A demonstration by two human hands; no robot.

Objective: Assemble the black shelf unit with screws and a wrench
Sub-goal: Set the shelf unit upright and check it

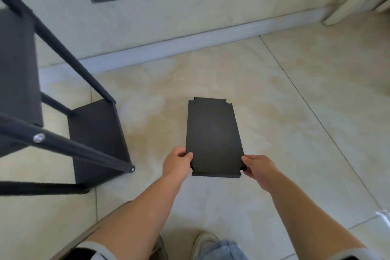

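Head view: we hold a flat black rectangular shelf panel (213, 137) at centre frame, left hand (176, 161) and right hand (257, 168) pinching its near corners; black metal shelf frame (63, 99) stands left.

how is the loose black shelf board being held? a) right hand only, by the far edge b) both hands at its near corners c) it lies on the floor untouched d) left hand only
b: the left hand and right hand each grip a near corner of the shelf board.
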